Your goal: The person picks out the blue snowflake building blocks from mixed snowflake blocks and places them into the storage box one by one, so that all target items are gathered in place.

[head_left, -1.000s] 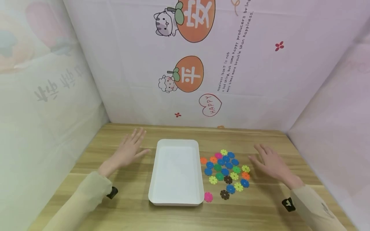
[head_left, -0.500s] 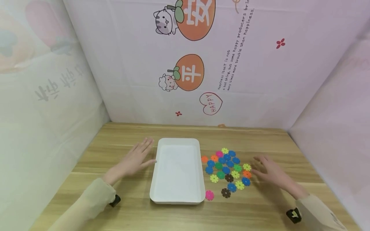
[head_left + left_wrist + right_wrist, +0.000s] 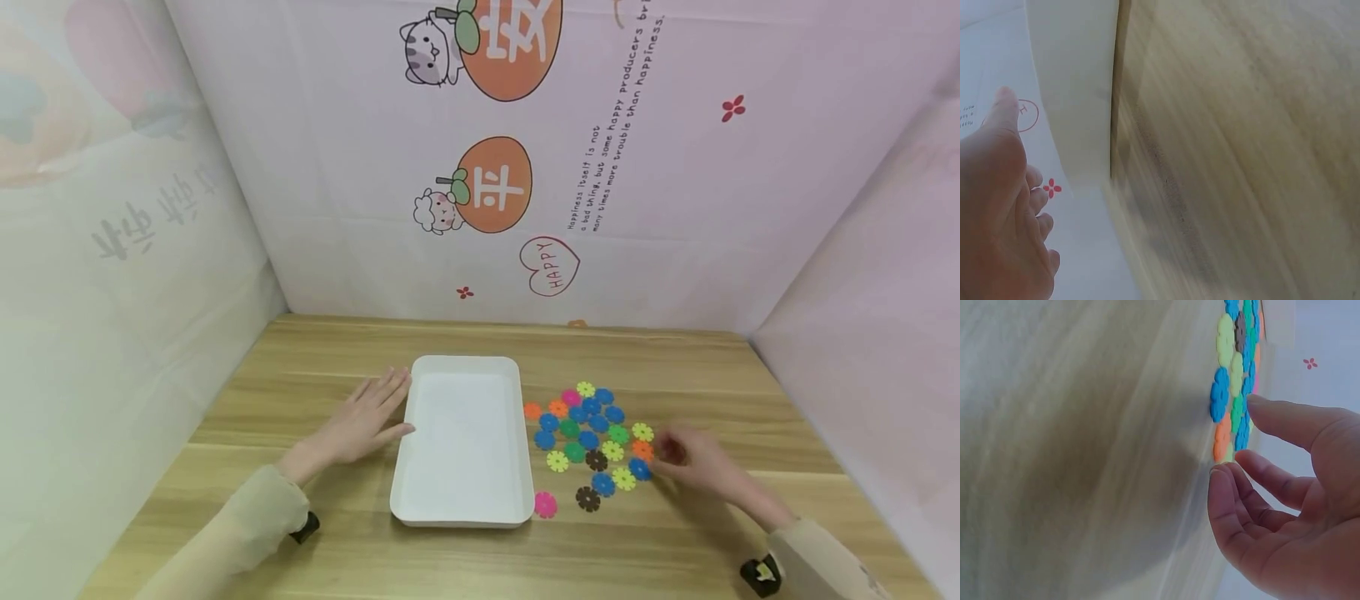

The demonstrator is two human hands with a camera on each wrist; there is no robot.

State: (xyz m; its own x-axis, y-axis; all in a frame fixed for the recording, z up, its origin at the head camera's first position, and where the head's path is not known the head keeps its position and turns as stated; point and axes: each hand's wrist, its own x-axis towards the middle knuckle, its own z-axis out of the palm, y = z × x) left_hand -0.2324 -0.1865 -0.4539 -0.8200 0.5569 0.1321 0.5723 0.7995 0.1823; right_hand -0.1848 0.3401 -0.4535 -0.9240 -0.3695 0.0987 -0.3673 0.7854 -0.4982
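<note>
Picking up discs seems the current step; they lie right of the tray. Beside them, the right hand is empty, thumb and fingertips apart; pinching one seems due next. The left hand, straight-fingered, flanks the tray.

A: Tray?
B: On the table, about the middle — left hand at its left rim, discs to its right.
A: Right hand?
B: At the discs' right edge — they lie between it and the tray.
A: Outliers?
B: One disc by the tray's near right corner.
A: Behind?
B: Backdrop, past the table's far edge.
</note>
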